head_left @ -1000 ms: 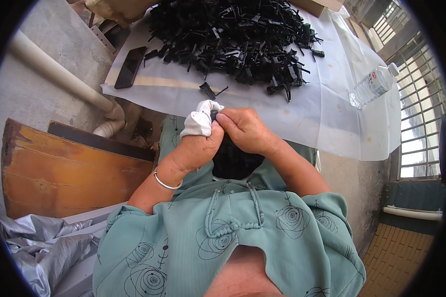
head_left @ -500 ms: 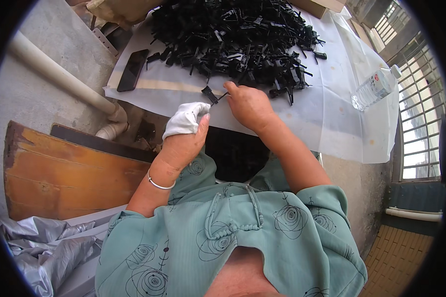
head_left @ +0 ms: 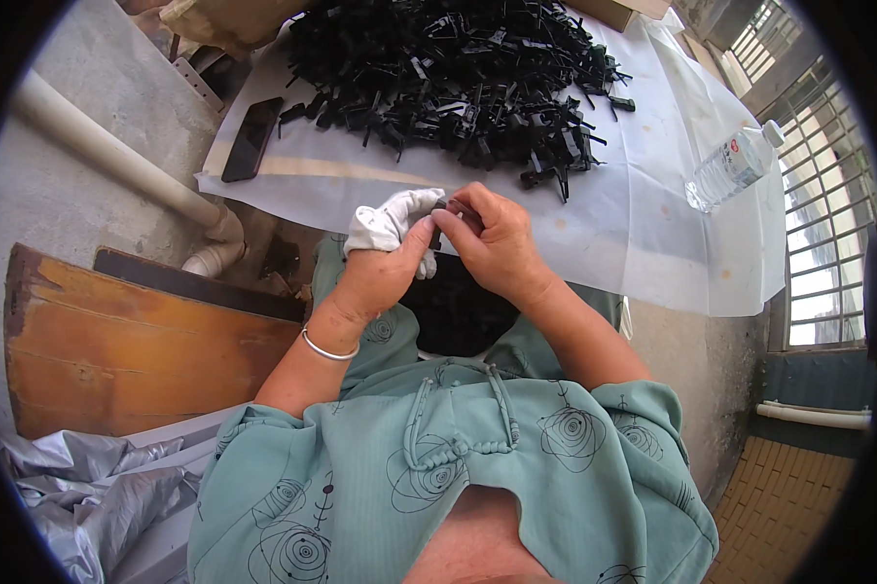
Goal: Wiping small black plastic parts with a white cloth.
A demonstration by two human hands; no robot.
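Observation:
My left hand, its fingers in a white glove with the thumb bare, meets my right hand above the table's near edge. Between them they pinch a small black plastic part, mostly hidden by my fingers and thumbs. My right hand is bare, its fingers curled and closed on the part. Beyond them a large pile of black plastic parts, with thin prongs sticking out, covers the far side of the table. Below my hands, between my knees, is a dark black opening or container whose contents I cannot make out.
A phone lies on the white-sheeted table, left of the pile. A clear bottle lies tilted at the right. Cardboard boxes stand at the back. At left are a pale pipe and a worn wooden board.
My right hand has drawn a black part from the pile's near edge toward me. My left hand has moved right and up, and both hands now close on the part together.

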